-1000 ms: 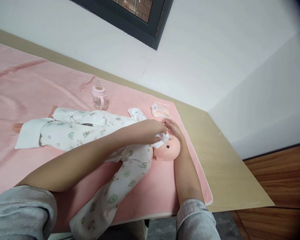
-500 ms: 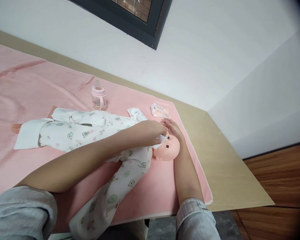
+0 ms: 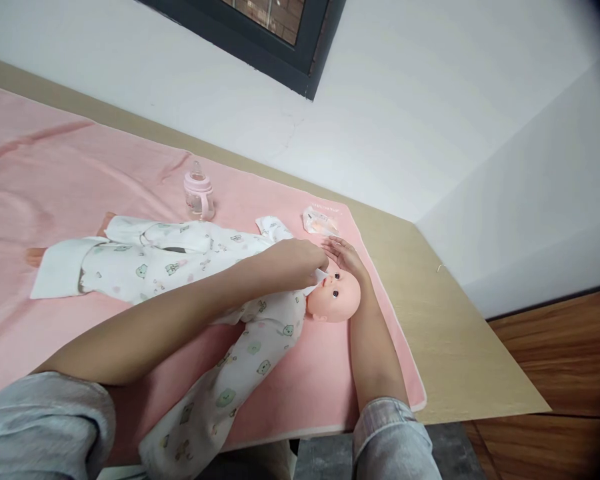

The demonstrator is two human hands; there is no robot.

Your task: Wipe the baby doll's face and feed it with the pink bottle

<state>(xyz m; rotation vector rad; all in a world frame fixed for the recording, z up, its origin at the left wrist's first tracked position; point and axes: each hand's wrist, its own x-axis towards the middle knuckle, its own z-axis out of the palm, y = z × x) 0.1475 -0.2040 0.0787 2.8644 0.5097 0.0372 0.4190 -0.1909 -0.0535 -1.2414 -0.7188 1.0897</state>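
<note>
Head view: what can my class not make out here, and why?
Head view:
Chin of the doll's head: hidden behind the left hand and white tissue.
Doll's near sleeve: end partly cut off by the bottom edge.
Clear packet: print too small to read.
Window: upper part cut off by the top edge.

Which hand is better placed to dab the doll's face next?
Probably the left hand: it holds the white cloth at the doll's head. The right hand curves by the head's far side, no cloth visible in it.
</note>
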